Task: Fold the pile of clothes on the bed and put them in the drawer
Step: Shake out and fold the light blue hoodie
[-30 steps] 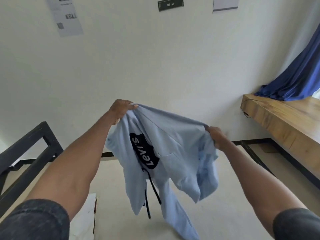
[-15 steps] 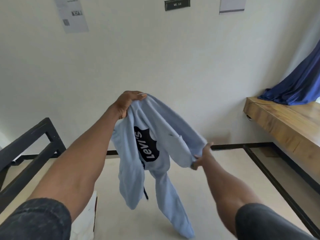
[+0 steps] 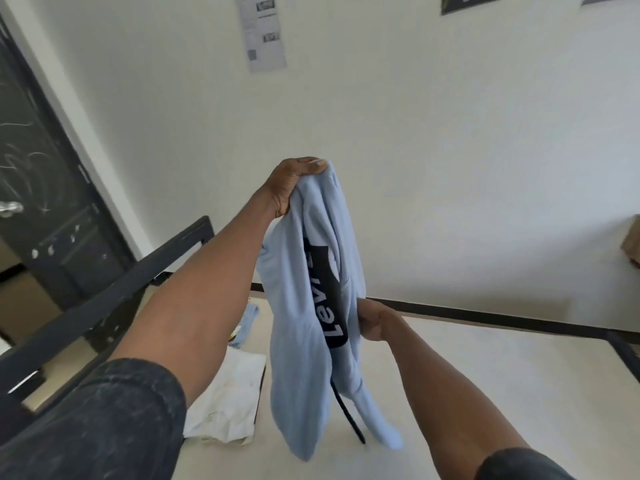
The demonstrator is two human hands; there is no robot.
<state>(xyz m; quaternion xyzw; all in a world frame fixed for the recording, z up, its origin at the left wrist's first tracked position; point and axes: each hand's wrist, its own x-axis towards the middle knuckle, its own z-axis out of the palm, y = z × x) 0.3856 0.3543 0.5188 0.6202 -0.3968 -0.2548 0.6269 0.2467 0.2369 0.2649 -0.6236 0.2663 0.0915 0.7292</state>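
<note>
A light blue hoodie (image 3: 298, 358) with a dark logo patch and a black drawstring hangs bunched in the air over the bed (image 3: 485, 393). My left hand (image 3: 294, 181) grips its top edge, raised high. Lower down, my right hand (image 3: 374, 322) holds the hoodie's right side near the logo, fingers curled into the cloth. The sleeve ends dangle close to the mattress. No drawer is in view.
A folded white garment (image 3: 228, 400) lies on the bed at the left, with another light blue cloth (image 3: 247, 320) behind it. The black bed frame (image 3: 104, 299) runs along the left and back. A dark door (image 3: 45, 188) stands at the far left.
My right hand has dropped lower and come in under my left, so the hoodie hangs narrow and long instead of spread wide. The view has swung left, showing the door.
</note>
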